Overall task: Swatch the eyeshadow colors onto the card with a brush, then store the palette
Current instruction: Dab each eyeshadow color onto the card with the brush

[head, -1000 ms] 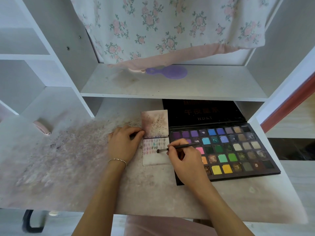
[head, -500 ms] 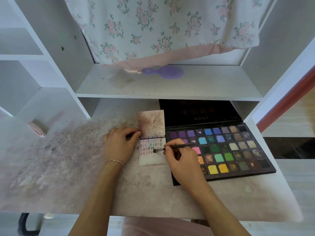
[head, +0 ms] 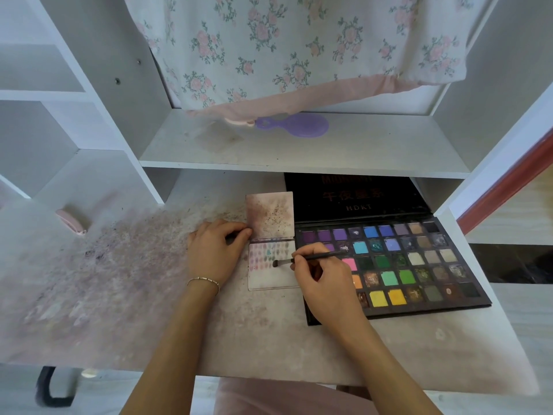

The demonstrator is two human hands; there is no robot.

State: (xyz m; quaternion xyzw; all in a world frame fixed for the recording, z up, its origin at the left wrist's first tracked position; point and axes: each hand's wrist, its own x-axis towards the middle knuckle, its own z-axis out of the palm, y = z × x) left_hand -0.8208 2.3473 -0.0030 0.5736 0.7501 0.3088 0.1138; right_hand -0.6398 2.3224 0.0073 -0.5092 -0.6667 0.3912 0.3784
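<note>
1. The right hand (head: 324, 283) pinches a thin dark eyeshadow brush (head: 311, 258) between thumb and curled fingers, pen-style. The handle points right over the palette, and the bristle tip lies on the swatch card (head: 270, 275), at the right end of the rows of dabs.

2. The left hand (head: 214, 253) sits just left of the card with its fingers curled, the fingertips bearing against the card's left edge near the fold. It seems to be steadying the card; I cannot tell whether it pinches the edge or only presses on it.

3. The card lies on the dusty, powder-stained desk (head: 119, 295), touching the left edge of the eyeshadow palette (head: 419, 265). Its far flap (head: 269, 215) stands up, smudged brown and pink.

4. The palette lies open to the right of the card. Its black lid is tipped back under the shelf (head: 299, 145), and its pans of purple, blue, green, yellow and brown are exposed.

5. Progress, as I judge it: the far-left part of the card's flat panel carries a few rows of small dabs in pink, purple, teal and grey. Its near part and right side are bare. Many pans, notably the greens and yellows, appear to have no matching dab yet, so swatching looks well under way but not finished.

6. Still to do: the remaining colours, then putting the brush down, closing the lid and storing the palette.

7. A purple hand mirror (head: 294, 124) lies on the shelf, beneath a floral cloth (head: 284, 49).
</note>
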